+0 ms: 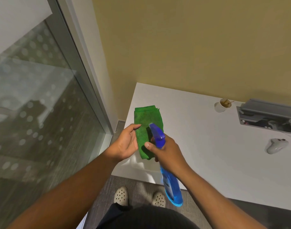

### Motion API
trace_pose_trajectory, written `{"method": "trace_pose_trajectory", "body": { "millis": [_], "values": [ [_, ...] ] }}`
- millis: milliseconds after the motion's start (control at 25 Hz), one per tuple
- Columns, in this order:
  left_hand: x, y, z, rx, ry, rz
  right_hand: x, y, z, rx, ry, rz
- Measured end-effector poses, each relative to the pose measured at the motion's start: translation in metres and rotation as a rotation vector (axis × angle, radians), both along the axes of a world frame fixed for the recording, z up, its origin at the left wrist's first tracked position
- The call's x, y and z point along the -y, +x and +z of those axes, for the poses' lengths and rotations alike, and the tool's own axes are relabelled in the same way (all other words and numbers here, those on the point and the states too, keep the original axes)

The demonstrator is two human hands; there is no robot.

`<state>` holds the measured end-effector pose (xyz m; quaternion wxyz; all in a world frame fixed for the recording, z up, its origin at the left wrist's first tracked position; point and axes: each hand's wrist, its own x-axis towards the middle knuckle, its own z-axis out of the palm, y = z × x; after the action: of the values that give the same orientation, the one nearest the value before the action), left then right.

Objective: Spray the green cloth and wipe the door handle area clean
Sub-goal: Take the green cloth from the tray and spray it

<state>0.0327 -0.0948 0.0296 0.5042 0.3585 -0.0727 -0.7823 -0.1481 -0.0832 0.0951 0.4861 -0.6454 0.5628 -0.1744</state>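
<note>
- Nearest the camera, the right hand [166,151] is wrapped around the neck of the bottle [170,184], whose blue nozzle points at the cloth [145,123].
- Left hand [127,142] is loosely curled, fingertips touching the cloth's left edge; I cannot tell whether it pinches the cloth or only steadies it.
- Cloth is folded long, lying on or just over the table [207,138] corner, between the two hands.
- It looks soft, light and limp, so it should be gripped bunched in the palm, not by an edge.
- Bottle is fairly full: heavier, rigid, perhaps slippery when wet.
- No door handle shows.
</note>
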Motion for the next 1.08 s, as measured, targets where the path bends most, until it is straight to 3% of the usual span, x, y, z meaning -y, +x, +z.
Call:
{"method": "trace_pose_trajectory", "body": {
  "millis": [240,640,1080],
  "values": [
    [-0.001,-0.006,-0.001,0.014,0.016,-0.006,0.001,0.005,-0.001,-0.052,0.021,0.043],
    [-0.005,-0.002,-0.006,0.02,-0.013,0.002,0.007,-0.025,-0.006,-0.091,-0.027,-0.057],
    [-0.002,-0.006,0.001,0.024,0.011,-0.003,-0.018,-0.01,-0.012,-0.067,0.085,0.079]
  ]
}}
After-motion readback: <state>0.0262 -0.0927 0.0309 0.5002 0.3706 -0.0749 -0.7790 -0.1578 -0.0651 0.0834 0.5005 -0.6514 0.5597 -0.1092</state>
